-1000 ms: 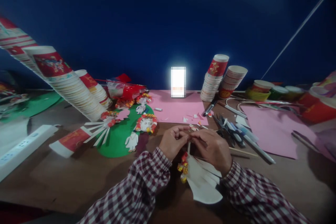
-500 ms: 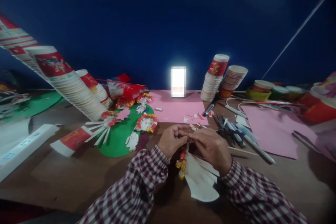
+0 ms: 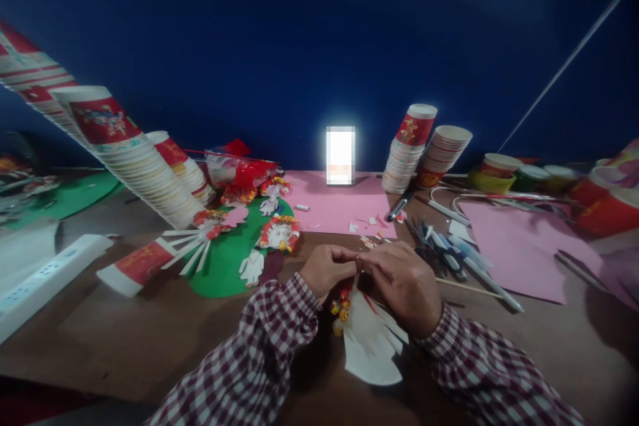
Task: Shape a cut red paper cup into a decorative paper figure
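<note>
Low in the centre of the frame, the left hand (image 3: 327,273) and right hand (image 3: 407,286) pinched a narrow strip (image 3: 356,281) atop a slit, smooth white paper piece (image 3: 367,346); its long axis ran downward, slightly rightward, fanning wide beside red-yellow curls (image 3: 342,309).

No readable text, numbers or brands in view; prints are there but too blurred.
Left tall stack (image 3: 107,116): red top cup, multicolour print, no characters resolvable. Short stack (image 3: 170,150) beside it: faint gold marks on red, can't read. Lying cup (image 3: 142,263): gold marks on red, same problem. Right stack (image 3: 416,128): gold design on red top cup, can't tell if lettering. Stack next to it (image 3: 430,177): gold emblem low on red, possibly a character, not legible. Screen (image 3: 340,154): pixelated and blown out, orange-ish band near bottom. Power strip (image 3: 47,273): socket holes visible, any markings too small.
</note>
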The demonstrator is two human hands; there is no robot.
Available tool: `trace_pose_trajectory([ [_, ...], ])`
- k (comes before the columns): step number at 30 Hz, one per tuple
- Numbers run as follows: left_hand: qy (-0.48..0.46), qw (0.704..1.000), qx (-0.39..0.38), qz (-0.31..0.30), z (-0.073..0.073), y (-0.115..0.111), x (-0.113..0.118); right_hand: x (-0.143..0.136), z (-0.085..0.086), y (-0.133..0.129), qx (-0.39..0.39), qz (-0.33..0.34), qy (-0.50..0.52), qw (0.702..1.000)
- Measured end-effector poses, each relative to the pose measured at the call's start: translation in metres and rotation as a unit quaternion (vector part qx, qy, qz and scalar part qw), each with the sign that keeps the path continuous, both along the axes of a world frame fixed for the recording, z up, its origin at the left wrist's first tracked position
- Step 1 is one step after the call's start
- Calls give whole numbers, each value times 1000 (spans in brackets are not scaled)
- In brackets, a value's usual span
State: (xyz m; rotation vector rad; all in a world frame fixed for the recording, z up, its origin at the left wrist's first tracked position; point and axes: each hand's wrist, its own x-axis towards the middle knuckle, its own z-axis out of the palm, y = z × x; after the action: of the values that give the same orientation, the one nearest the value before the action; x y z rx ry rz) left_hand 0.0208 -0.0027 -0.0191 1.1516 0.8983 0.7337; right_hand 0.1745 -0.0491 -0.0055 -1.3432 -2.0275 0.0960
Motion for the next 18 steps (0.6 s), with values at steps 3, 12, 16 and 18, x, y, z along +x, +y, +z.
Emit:
trace_pose_trajectory([
  [3,1,1000,-4,14,-1,0,-1,0,2,0,2,11,-10,1000],
  [12,-48,997,-61,4,6,-2,2,3,0,2,21,13,0,1000],
  [16,-9,999,-41,12,2,-1,2,2,0,1,10,3,0,1000],
  [18,8,999,-38,11,-1,-1,1,1,0,1,8,1,4,1000],
])
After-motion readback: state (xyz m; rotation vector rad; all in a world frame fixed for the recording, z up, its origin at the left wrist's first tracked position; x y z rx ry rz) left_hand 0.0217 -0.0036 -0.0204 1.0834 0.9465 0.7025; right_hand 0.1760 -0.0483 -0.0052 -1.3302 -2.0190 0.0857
